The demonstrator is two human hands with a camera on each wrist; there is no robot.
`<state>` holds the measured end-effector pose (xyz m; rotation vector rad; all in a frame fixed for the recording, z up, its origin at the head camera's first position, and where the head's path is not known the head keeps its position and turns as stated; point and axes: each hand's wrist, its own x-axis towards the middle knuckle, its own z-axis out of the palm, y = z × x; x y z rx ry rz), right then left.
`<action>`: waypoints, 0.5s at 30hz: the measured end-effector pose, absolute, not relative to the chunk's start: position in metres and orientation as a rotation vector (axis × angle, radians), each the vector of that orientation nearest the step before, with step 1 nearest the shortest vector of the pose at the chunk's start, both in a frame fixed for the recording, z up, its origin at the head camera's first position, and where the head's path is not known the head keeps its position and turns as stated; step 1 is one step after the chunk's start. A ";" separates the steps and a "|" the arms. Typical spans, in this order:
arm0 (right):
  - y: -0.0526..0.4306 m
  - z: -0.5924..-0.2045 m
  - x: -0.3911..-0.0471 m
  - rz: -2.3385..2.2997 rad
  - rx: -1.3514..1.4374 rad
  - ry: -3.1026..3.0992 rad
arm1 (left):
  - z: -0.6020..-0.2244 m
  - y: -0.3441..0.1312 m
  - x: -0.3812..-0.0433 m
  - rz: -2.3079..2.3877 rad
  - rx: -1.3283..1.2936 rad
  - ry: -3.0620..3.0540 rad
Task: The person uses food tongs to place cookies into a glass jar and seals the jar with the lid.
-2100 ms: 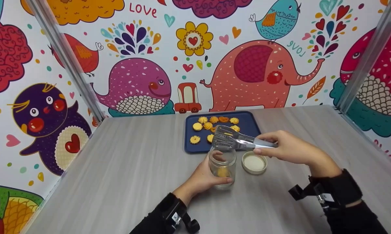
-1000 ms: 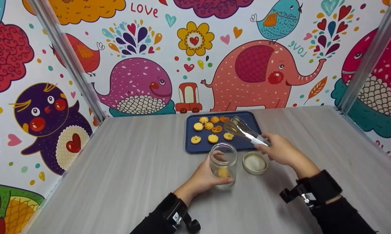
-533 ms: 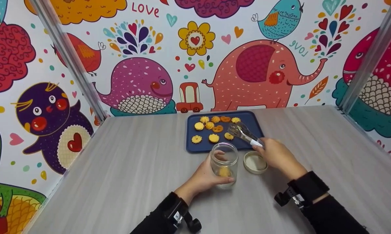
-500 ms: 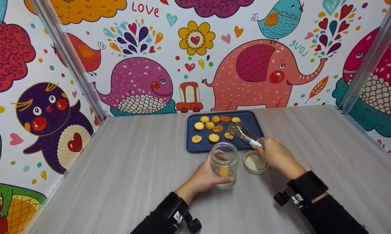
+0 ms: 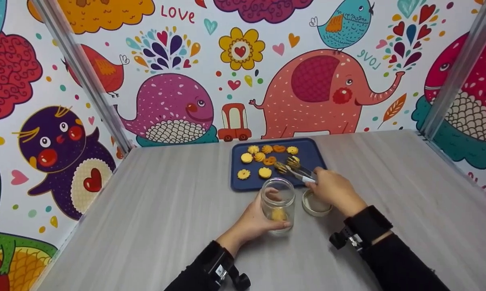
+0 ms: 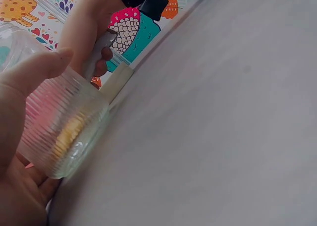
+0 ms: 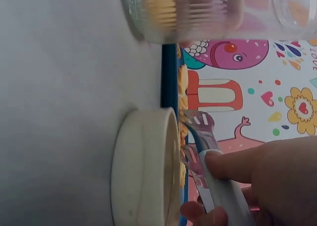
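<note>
My left hand (image 5: 254,220) grips a ribbed clear glass jar (image 5: 278,198) standing on the table, thumb across its front. One yellow cookie (image 6: 69,136) lies at the jar's bottom. In my right hand (image 5: 335,190) I hold slotted metal tongs (image 5: 301,173) with pale grey handles, pointing down and left over a blue tray (image 5: 238,182). The tongs' two ends are spread, one on each side of a cookie near the tray's right front. Several other cookies, such as a round one (image 5: 265,173), a swirled one (image 5: 259,157) and a pretzel-shaped one (image 5: 269,161), lie there.
A round cream lid (image 7: 143,169) lies upturned on the table just right of the jar, partly under my right hand in the head view. Behind the tray rises a wall (image 5: 243,89) printed with cartoon animals, with metal posts (image 5: 85,76) at its corners.
My right hand has carried the tongs from above the jar to the tray, then lower and left, and their ends have spread apart. The left hand and jar have stayed in place.
</note>
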<state>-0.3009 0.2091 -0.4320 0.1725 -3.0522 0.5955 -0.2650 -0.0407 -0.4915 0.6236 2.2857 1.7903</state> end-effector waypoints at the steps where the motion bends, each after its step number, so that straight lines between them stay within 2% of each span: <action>1: 0.207 -0.433 -0.301 0.579 0.178 -3.052 | -0.492 -0.041 -0.265 1.794 0.628 2.285; 15: 0.200 -0.436 -0.292 0.417 0.260 -2.950 | -0.493 -0.041 -0.264 1.808 0.645 2.293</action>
